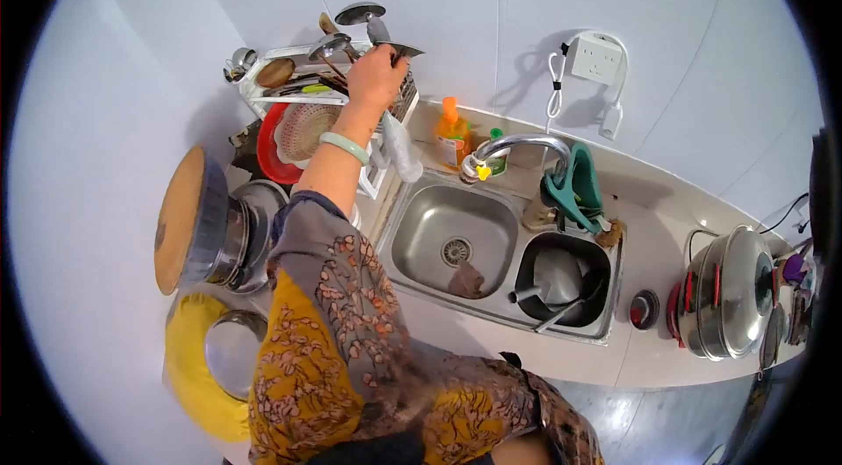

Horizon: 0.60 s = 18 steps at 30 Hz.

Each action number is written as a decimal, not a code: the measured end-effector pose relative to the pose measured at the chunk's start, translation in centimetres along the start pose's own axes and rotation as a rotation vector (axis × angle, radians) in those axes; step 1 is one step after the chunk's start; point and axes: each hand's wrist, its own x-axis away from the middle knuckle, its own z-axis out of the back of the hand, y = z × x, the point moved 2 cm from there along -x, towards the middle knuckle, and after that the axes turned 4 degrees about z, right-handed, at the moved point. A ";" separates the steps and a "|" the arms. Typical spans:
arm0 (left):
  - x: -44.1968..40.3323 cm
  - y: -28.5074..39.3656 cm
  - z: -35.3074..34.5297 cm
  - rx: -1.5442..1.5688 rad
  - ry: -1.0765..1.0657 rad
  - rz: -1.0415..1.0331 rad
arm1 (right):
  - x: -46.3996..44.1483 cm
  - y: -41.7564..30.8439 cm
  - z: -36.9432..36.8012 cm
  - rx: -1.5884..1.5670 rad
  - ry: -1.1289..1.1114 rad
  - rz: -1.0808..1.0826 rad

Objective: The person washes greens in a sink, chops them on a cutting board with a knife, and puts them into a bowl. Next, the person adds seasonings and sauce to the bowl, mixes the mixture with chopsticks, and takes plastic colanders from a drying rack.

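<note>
My left hand [377,77], with a pale green bangle [345,147] on its wrist, reaches up to the white dish rack [303,100]. Its fingers are closed around a metal spatula [403,48] by the head; the handle is hidden. Close by, two metal ladles [360,13] [330,46] stand up out of the rack among wooden-handled utensils. Below the hand, a clear plastic bag [400,149] hangs at the rack's side. A red colander [274,142] leans under the wrist with a pale basket [305,133] in it. My right hand is out of the picture.
Right of the rack is a double steel sink [412,281] with a faucet [526,142]; a pan [559,276] lies in its smaller basin. An orange bottle [452,133] stands behind it. A lidded steamer pot [724,294] is at right, stacked pans [237,232] at left.
</note>
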 end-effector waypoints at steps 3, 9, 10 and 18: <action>-0.5 -1.5 -0.1 0.162 0.066 -0.026 | 0.2 0.3 0.1 -0.011 0.006 -0.003; -1.7 -4.9 1.5 0.205 0.016 -0.015 | 0.1 0.7 -0.5 -0.034 0.005 -0.008; -1.6 -5.0 1.9 0.269 0.029 -0.001 | 0.2 0.7 -0.6 -0.035 0.008 -0.009; -2.5 -6.7 3.5 0.419 -0.078 0.235 | 0.5 1.0 -0.9 -0.051 0.020 0.003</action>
